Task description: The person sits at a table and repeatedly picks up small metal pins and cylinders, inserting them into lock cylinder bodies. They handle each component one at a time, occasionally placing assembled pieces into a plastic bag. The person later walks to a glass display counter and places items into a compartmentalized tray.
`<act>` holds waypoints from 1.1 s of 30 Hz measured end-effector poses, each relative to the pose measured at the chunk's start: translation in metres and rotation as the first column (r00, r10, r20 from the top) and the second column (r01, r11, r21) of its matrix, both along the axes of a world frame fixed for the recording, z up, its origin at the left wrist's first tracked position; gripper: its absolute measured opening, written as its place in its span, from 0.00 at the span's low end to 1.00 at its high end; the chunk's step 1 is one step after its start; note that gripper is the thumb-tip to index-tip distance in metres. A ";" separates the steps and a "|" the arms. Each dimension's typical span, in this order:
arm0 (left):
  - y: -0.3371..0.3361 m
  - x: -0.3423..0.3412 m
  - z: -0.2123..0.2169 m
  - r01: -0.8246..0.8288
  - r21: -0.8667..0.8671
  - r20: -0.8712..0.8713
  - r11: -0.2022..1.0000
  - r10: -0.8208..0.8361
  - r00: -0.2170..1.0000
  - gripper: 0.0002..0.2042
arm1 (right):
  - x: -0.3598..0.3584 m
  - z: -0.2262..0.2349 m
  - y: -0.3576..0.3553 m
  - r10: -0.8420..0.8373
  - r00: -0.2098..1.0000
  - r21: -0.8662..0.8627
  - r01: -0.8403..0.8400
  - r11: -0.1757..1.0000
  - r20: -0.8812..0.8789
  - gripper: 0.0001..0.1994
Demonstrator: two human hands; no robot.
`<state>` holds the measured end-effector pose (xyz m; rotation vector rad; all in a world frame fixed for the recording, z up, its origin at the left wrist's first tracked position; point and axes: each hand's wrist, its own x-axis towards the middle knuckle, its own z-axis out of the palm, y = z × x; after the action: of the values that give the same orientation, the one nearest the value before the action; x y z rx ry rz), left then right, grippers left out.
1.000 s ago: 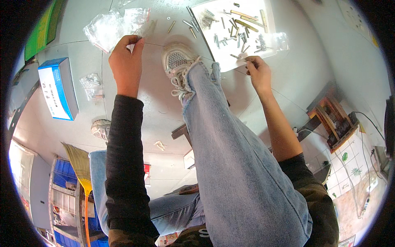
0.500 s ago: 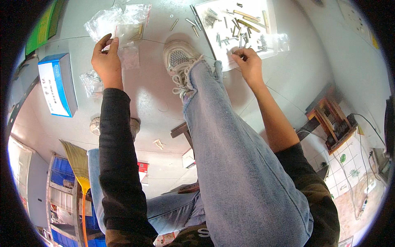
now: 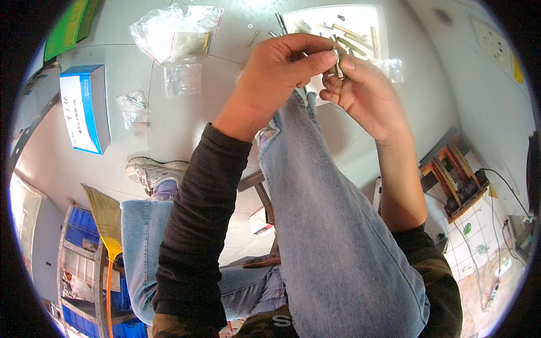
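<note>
- Fingers of the left hand are now pinching shut on a small metal pin, having left the bags.
- Right hand is closing around the pin too, just below it.
- Both hands are meeting above the tray, suggesting fitting is starting.

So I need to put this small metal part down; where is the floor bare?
Bare grey floor lies between the blue and white box and the raised knee in jeans. Crowded: the white sheet with metal pins and the clear plastic bags.
</note>
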<state>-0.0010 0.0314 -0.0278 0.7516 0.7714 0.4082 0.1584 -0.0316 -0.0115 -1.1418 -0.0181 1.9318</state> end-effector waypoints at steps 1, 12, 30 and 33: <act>0.000 0.000 0.000 0.005 -0.048 0.010 0.999 -0.005 1.000 0.11 | 0.000 0.001 -0.001 -0.022 0.999 0.004 0.022 1.000 -0.028 0.11; -0.004 0.001 0.000 -0.079 0.125 -0.103 0.989 0.092 0.990 0.08 | -0.006 0.012 -0.007 -0.083 0.976 -0.037 0.093 0.995 0.203 0.12; -0.011 -0.012 0.001 0.242 0.519 -0.353 0.820 -0.053 0.934 0.07 | -0.002 0.005 -0.022 0.228 0.826 0.023 -0.279 0.960 0.515 0.11; -0.027 -0.013 -0.014 0.228 0.454 -0.416 0.861 -0.021 0.909 0.07 | 0.003 -0.017 -0.044 0.256 0.844 -0.058 -0.261 0.964 0.471 0.12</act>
<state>-0.0143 0.0041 -0.0417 1.3967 1.0073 0.3365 0.1616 -0.0753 -0.0281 -1.6549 -0.4701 1.8226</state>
